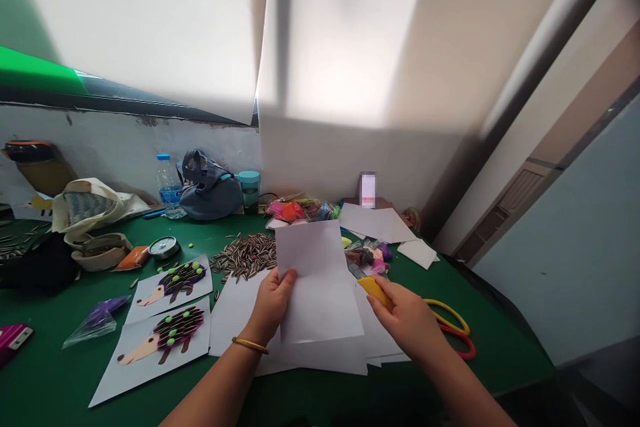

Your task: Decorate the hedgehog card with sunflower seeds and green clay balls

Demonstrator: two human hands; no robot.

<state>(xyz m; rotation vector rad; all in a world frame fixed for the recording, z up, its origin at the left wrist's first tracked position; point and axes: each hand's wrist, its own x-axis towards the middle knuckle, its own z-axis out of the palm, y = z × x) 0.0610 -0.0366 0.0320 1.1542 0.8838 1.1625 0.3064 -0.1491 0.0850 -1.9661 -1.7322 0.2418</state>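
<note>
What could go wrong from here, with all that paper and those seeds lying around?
The striped sunflower seeds lie in a loose heap just beyond the left hand, so a careless sweep of the white sheet might scatter them across the nearby hedgehog picture. The yellow piece in the right hand is close to the sheet and could perhaps mark it, though its material is hard to tell.

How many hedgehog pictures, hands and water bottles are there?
Hedgehog pictures: 2
Hands: 2, the left hand and the right hand
Water bottles: 1
Total: 5
</note>
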